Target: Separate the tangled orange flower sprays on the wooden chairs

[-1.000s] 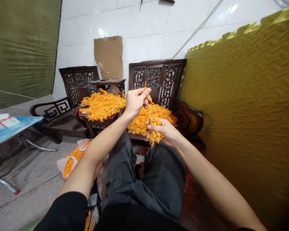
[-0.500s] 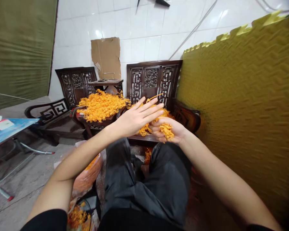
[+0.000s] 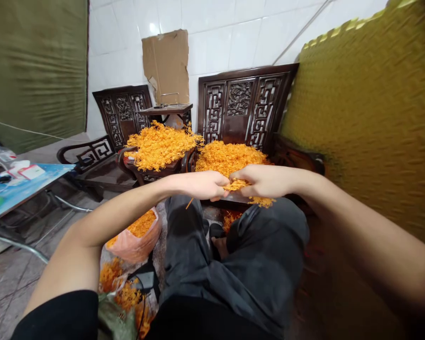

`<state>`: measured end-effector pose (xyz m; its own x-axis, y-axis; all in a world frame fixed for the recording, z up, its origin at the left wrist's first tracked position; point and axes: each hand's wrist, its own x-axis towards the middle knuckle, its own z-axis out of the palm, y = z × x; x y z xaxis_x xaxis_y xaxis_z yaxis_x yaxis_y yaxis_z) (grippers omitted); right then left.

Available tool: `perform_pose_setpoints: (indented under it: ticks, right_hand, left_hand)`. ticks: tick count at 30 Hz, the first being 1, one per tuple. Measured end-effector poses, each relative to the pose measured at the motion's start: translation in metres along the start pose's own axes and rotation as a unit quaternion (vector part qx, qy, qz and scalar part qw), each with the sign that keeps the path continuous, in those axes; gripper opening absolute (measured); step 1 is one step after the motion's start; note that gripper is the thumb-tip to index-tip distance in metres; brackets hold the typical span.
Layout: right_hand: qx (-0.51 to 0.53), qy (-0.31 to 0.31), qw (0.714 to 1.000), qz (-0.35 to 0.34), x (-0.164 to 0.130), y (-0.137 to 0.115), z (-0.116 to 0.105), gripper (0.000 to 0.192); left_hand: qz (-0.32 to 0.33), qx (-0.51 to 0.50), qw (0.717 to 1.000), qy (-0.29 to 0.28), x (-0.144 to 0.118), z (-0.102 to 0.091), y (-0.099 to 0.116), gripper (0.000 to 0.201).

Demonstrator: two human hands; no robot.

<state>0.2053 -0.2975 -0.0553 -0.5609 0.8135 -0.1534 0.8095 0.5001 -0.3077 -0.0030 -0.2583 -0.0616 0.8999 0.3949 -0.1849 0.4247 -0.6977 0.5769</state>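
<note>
Left hand: our left hand (image 3: 203,185) was closed on one end of a small bunch of orange strands (image 3: 235,185), above our knees.
Right hand: our right hand (image 3: 264,181) gripped the other end, its fingertips touching the left's.
Strands: more hung below the right hand.
Behind: two orange heaps (image 3: 230,157) lay on carved wooden chairs (image 3: 246,101).
Floor: an orange bag (image 3: 138,238) stood beside our left leg.

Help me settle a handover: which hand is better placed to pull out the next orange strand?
Probably the left hand: its fingers pinch at the strand bunch and a loose strand, while the right hand is wrapped around the bunch, so it is occupied.
</note>
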Motion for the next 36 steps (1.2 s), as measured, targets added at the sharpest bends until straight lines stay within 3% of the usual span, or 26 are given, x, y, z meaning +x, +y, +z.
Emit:
perform_pose_setpoints:
  ticks: [3,6,10,13,16,19,24,27,30,33,36]
  right_hand:
    - [-0.096,0.085,0.991,-0.036,-0.003,0.007,-0.003,0.012]
    - [-0.212,0.219,0.95,-0.071,-0.002,0.02,-0.007,0.019]
    - [-0.317,0.393,0.857,-0.1,0.015,0.059,-0.006,0.025]
    - [-0.285,0.478,0.82,-0.133,0.04,0.103,0.003,0.027]
    - [-0.229,0.5,0.818,-0.169,0.066,0.148,0.01,0.029]
    - [-0.244,0.487,0.811,-0.212,0.088,0.188,0.009,0.026]
    - [-0.288,0.528,0.749,-0.277,0.125,0.244,0.013,0.018]
    - [-0.279,0.51,0.773,-0.254,0.136,0.264,0.02,0.028]
    - [-0.202,0.467,0.839,-0.192,0.131,0.268,0.017,0.048]
    - [-0.086,0.453,0.882,-0.096,0.117,0.264,0.008,0.075]
    - [0.025,0.427,0.903,-0.019,0.113,0.258,0.008,0.069]
  left_hand:
    - [-0.03,-0.238,0.97,-0.023,0.008,-0.007,-0.006,0.004]
    - [-0.023,-0.408,0.912,-0.022,0.02,-0.013,-0.011,0.011]
    - [0.015,-0.526,0.85,-0.022,0.043,-0.02,-0.016,0.012]
    - [0.012,-0.562,0.827,-0.019,0.065,-0.024,-0.027,0.017]
    - [0.002,-0.591,0.807,-0.023,0.091,-0.029,-0.045,0.024]
    - [-0.032,-0.593,0.805,-0.019,0.119,-0.036,-0.066,0.032]
    - [-0.031,-0.549,0.835,-0.006,0.168,-0.04,-0.102,0.039]
    - [-0.019,-0.537,0.843,0.018,0.193,-0.035,-0.127,0.04]
    - [-0.028,-0.519,0.846,0.122,0.214,-0.022,-0.153,0.041]
    - [-0.046,-0.5,0.838,0.213,0.229,-0.006,-0.177,0.04]
    - [-0.071,-0.445,0.851,0.269,0.236,0.009,-0.195,0.039]
